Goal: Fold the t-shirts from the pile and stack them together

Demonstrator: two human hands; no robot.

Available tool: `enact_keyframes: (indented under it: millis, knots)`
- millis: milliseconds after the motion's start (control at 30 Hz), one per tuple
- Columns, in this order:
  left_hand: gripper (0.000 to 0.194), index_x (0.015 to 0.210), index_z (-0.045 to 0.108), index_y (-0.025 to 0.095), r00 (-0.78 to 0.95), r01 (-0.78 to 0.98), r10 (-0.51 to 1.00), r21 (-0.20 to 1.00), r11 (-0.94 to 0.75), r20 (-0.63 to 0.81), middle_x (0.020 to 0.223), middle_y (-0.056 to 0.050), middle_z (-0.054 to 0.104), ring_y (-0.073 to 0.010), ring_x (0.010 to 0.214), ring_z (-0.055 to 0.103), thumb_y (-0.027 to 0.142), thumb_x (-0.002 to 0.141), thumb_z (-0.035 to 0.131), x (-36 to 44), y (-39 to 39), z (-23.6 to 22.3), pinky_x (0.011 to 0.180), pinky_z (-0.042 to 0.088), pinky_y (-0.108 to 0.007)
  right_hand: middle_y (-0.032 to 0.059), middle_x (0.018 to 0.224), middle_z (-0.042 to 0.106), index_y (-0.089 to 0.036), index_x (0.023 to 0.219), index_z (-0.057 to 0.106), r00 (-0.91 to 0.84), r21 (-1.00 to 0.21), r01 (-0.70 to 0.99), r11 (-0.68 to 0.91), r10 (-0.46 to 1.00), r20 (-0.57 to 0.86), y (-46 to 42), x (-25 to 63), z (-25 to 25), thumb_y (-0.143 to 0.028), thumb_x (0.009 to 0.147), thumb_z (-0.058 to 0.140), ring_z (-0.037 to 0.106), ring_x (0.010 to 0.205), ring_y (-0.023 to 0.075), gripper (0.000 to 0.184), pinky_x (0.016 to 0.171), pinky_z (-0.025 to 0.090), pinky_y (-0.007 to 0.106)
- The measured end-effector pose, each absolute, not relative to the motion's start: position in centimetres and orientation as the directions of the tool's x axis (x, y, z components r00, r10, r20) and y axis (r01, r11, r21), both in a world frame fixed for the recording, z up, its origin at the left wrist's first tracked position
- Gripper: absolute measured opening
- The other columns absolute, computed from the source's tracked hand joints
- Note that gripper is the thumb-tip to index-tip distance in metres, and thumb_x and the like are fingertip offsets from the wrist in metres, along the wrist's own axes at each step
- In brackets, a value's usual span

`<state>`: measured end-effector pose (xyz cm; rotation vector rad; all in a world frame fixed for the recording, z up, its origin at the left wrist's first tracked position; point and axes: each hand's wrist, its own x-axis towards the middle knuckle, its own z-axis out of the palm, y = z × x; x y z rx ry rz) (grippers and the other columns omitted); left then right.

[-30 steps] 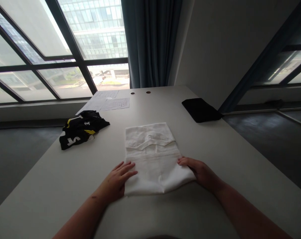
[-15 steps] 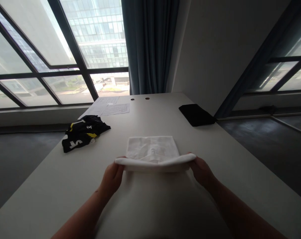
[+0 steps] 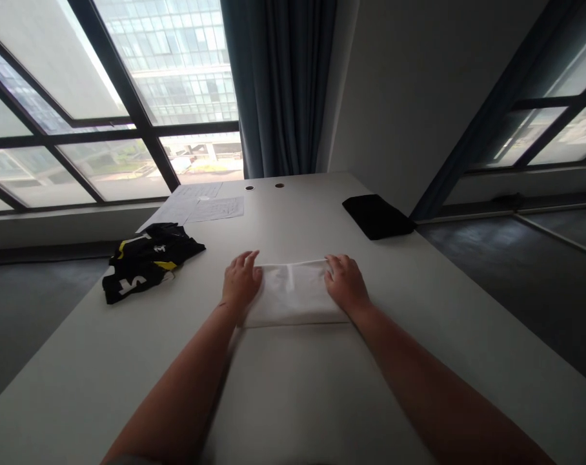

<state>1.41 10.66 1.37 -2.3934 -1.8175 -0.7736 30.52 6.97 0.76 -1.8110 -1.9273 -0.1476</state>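
Observation:
A white garment (image 3: pixel 293 294) lies folded into a small rectangle in the middle of the pale table (image 3: pixel 419 310). My left hand (image 3: pixel 241 281) rests flat on its left end with fingers stretched out. My right hand (image 3: pixel 345 281) lies flat on its right end, fingers also extended. Both palms press down on the cloth; neither grips it.
A crumpled black and yellow garment (image 3: pixel 148 258) sits at the table's left edge. A folded black cloth (image 3: pixel 376 216) lies at the far right. Sheets of paper (image 3: pixel 203 203) lie at the far side, near two cable holes (image 3: pixel 264 186). Windows and a dark curtain (image 3: pixel 278 84) stand behind.
Both hands lifted the near edge of the white garment, carried it away from me over the far half, and now lie flat on the smaller fold.

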Motion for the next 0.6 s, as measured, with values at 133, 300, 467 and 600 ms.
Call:
enact_keyframes:
  millis: [133, 300, 467, 600]
  knots:
    - [0.033, 0.129, 0.065, 0.029, 0.4, 0.881, 0.889, 0.175, -0.44, 0.222, 0.128, -0.009, 0.07, -0.0295, 0.118, 0.062, 0.042, 0.103, 0.05, 4.2, 11.5, 1.5, 0.11, 0.038, -0.049, 0.0177, 0.151, 0.054, -0.02, 0.144, 0.061, -0.17, -0.178, 0.957, 0.23, 0.94, 0.297, 8.1, 26.1, 1.1, -0.036, 0.102, 0.047, 0.044, 0.139, 0.035, 0.047, 0.12, 0.028, 0.052]
    - [0.035, 0.132, 0.065, 0.031, 0.388, 0.881, 0.904, 0.217, -0.42, 0.178, 0.127, -0.008, 0.068, -0.0277, 0.119, 0.062, 0.038, 0.105, 0.043, 3.2, 12.8, 0.0, 0.105, 0.043, -0.045, 0.0166, 0.154, 0.053, -0.019, 0.151, 0.054, -0.181, -0.174, 0.963, 0.204, 0.973, 0.141, 10.0, 25.5, -1.2, -0.042, 0.105, 0.041, 0.042, 0.146, 0.0323, 0.054, 0.125, 0.02, 0.054]
    - [0.035, 0.125, 0.068, 0.027, 0.35, 0.864, 0.921, 0.321, -0.387, 0.169, 0.125, -0.008, 0.069, -0.0268, 0.117, 0.063, 0.034, 0.106, 0.04, 0.2, 14.5, -0.9, 0.104, 0.046, -0.044, 0.0121, 0.163, 0.044, -0.021, 0.157, 0.047, -0.236, -0.182, 0.951, 0.251, 0.967, 0.1, 11.3, 28.8, -2.2, -0.05, 0.104, 0.042, 0.031, 0.154, 0.0315, 0.061, 0.127, 0.02, 0.05]
    - [0.031, 0.117, 0.071, 0.025, 0.395, 0.838, 0.905, 0.343, -0.425, 0.159, 0.118, -0.008, 0.072, -0.0241, 0.112, 0.065, 0.03, 0.104, 0.043, -0.4, 14.6, -0.2, 0.101, 0.048, -0.039, 0.0158, 0.154, 0.053, -0.016, 0.149, 0.056, -0.171, -0.278, 0.939, 0.203, 0.976, 0.138, 11.8, 31.0, -2.1, -0.042, 0.104, 0.042, 0.045, 0.144, 0.03, 0.054, 0.123, 0.031, 0.044]
